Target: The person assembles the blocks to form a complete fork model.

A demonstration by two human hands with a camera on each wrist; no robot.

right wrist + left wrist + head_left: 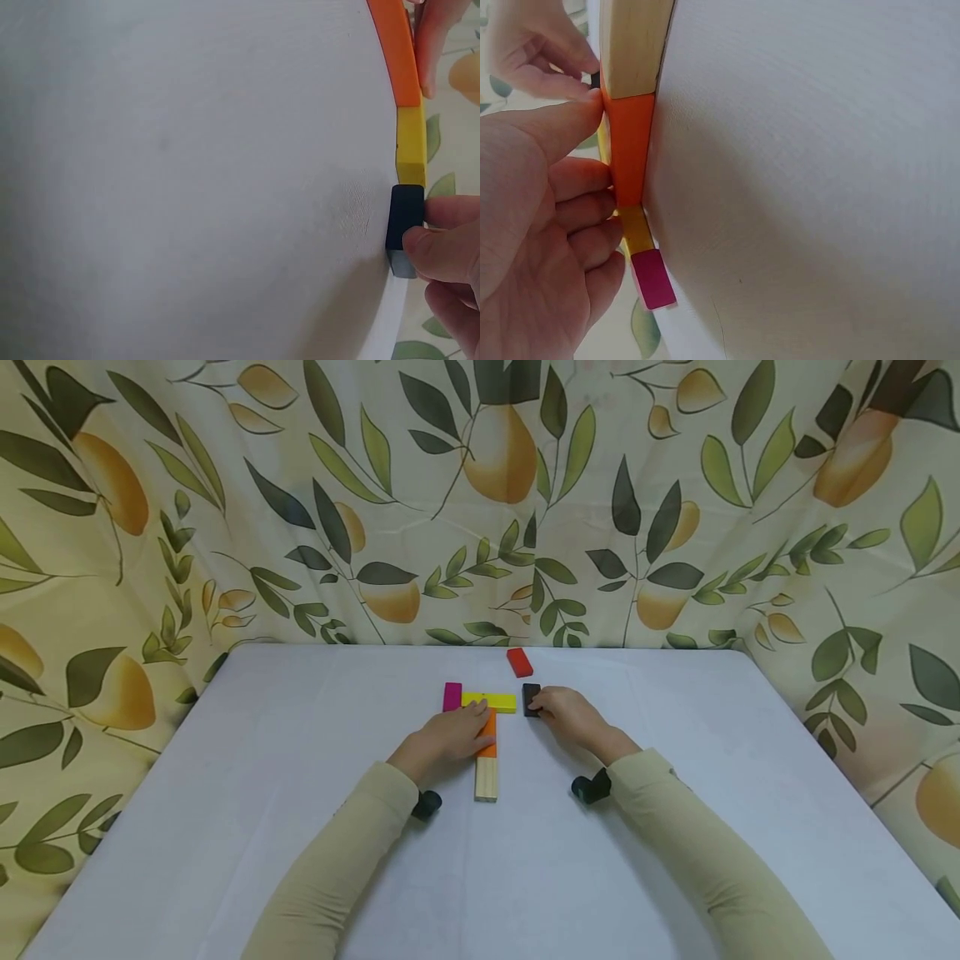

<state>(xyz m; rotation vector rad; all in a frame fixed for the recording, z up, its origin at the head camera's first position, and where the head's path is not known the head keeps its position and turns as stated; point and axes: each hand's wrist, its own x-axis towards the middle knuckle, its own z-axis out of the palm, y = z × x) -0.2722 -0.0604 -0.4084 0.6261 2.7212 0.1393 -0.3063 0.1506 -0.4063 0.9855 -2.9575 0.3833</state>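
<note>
Right hand (573, 716) pinches the black block (406, 211) beside the yellow block (501, 702); left hand (452, 734), relaxed, touches the adjoining orange block (632, 146).

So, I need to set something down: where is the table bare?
Bare patches of table lie left of the magenta block and left sleeve, and right of the right hand and right sleeve. The middle is crowded: left hand, yellow block, orange block, wooden block, black block, red block.
</note>
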